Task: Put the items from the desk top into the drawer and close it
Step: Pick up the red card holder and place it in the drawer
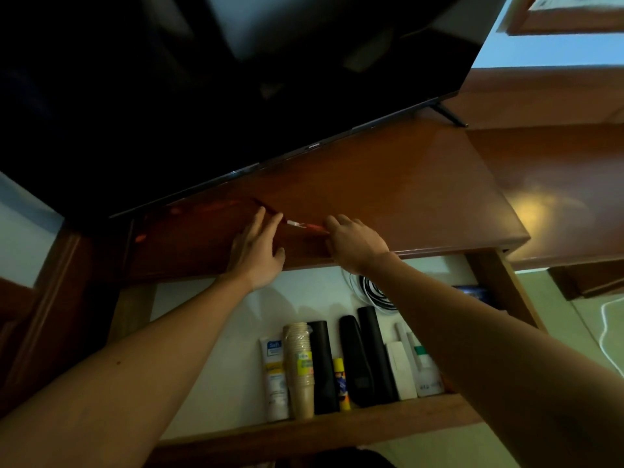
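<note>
A thin red and white item (299, 225), like a pen or small tool, lies on the dark wooden desk top (388, 190) just in front of the TV. My left hand (258, 249) rests flat on the desk with fingers spread, its fingertips touching the item's left end. My right hand (354, 243) has its fingers curled on the item's right end; how firm the grip is I cannot tell. Below the desk edge the drawer (320, 425) stands pulled out, holding a white tube, stacked paper cups, black cylinders, a glue stick and white boxes.
A large black TV (236, 79) stands on the desk, its lower edge close above my hands, with one stand leg (450, 116) at the right. A coiled black and white cable (373, 292) lies at the drawer's back. Green floor shows at the right.
</note>
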